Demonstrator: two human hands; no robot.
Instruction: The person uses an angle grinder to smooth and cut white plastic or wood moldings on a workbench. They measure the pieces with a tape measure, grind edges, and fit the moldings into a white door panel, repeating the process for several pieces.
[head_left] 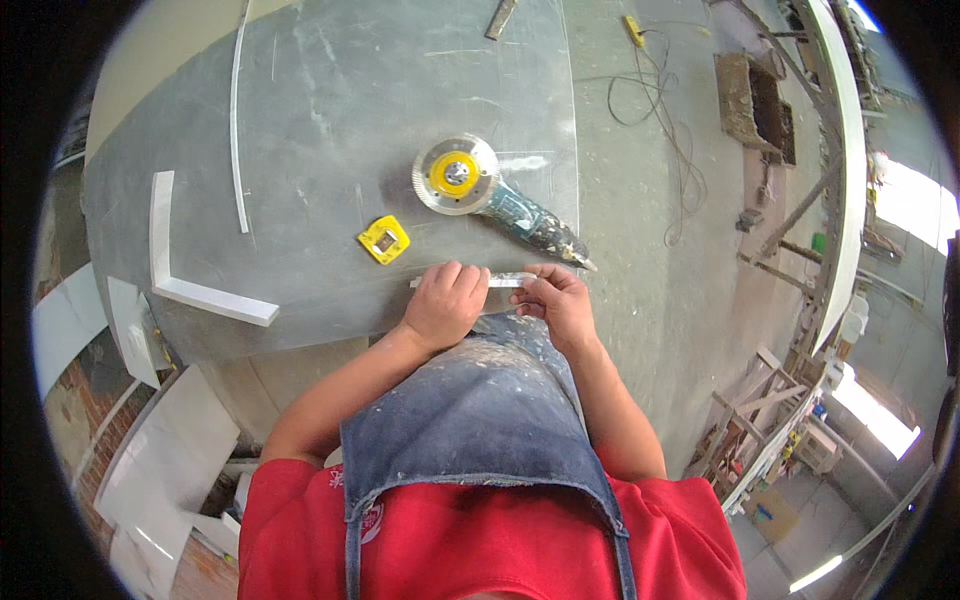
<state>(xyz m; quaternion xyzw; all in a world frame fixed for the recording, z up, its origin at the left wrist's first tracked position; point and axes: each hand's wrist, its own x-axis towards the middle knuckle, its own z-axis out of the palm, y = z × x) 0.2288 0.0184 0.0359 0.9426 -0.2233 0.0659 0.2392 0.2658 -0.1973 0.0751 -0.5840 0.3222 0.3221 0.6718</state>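
Note:
A narrow white strip lies along the near edge of the grey table, in front of my apron. My left hand is closed over its left part, fingers curled round it and hiding much of it. At the right end, my right hand pinches the strip between thumb and fingers. Just beyond my hands rests an angle grinder, its toothed disc with a yellow centre facing up and its handle pointing toward the near right. A yellow tape measure lies to the left of the grinder.
White strips forming an L sit at the table's left. A long thin white strip runs toward the far edge. Past the right edge of the table, a cable trails on the floor. White slabs lean at lower left.

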